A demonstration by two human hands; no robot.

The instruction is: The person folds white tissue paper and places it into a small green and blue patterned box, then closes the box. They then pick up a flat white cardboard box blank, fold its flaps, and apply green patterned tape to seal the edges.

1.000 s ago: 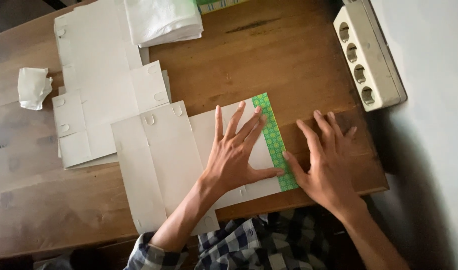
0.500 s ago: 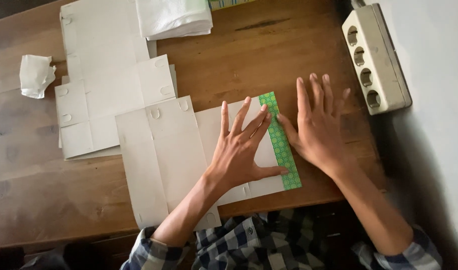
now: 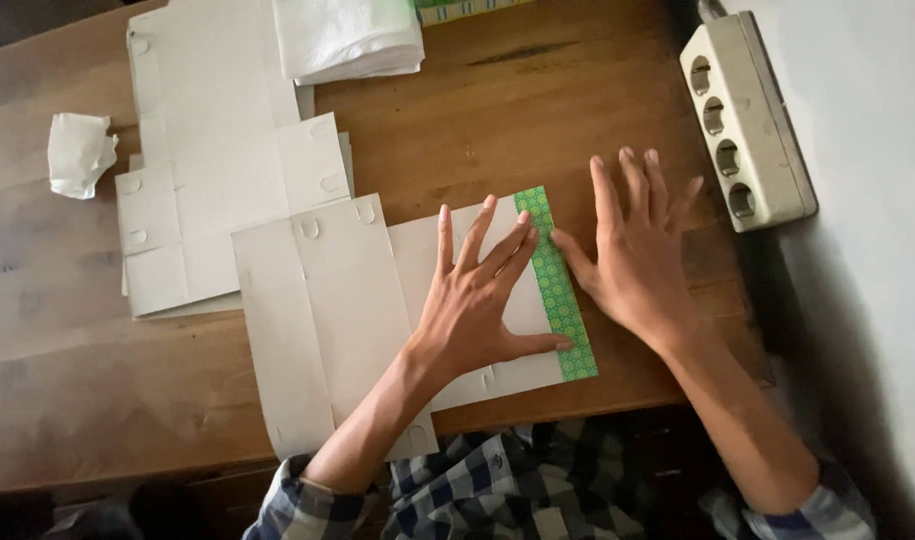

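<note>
On the table (image 3: pixel 538 110), the flat carton (image 3: pixel 368 310) lies nearest the person, another carton sheet (image 3: pixel 208 190) behind-left of it, the crumpled paper (image 3: pixel 78 152) farther left, the power strip (image 3: pixel 746 122) behind-right

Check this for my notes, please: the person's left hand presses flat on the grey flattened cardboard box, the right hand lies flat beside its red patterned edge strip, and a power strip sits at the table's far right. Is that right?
Not quite. The head view shows the edge strip is green patterned, not red. The rest holds: the left hand presses flat on the grey flattened cardboard box, the right hand lies flat beside the strip, and the power strip sits at the table's far right.
</note>
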